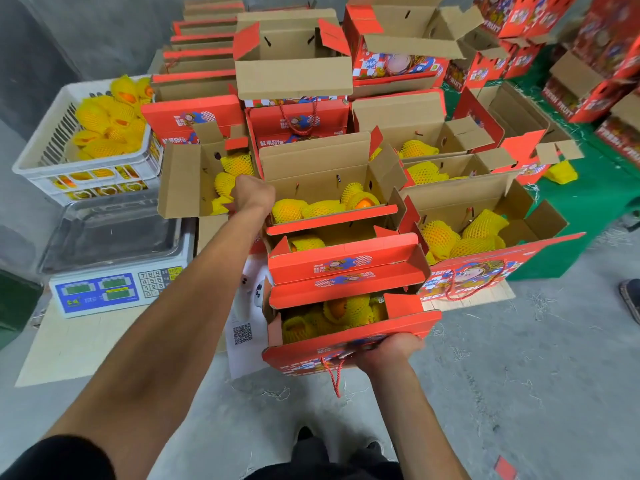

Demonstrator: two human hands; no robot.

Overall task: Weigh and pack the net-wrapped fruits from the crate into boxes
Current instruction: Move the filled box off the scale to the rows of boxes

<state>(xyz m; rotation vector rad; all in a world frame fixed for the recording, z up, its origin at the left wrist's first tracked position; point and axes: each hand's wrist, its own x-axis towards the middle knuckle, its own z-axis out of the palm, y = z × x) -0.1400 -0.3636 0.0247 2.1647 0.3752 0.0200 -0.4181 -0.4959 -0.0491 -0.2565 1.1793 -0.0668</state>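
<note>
Yellow net-wrapped fruits [104,129] fill a white crate [38,157] at the left. Below the crate stands a scale [114,289] with a bare pan. Several open red cardboard boxes with netted fruits inside sit in front of me. My right hand [388,348] grips the front wall of the nearest red box [408,320], which holds several fruits. My left hand [254,195] is stretched forward, its fingers curled on the left side of the middle open box [311,168]. Its fingertips are hidden.
Flat and folded red boxes [201,57] are stacked at the back and right on a green cloth [588,209]. A sheet with a QR code [242,334] lies beside the near box. A shoe [630,299] shows at the right edge. Grey concrete floor lies below.
</note>
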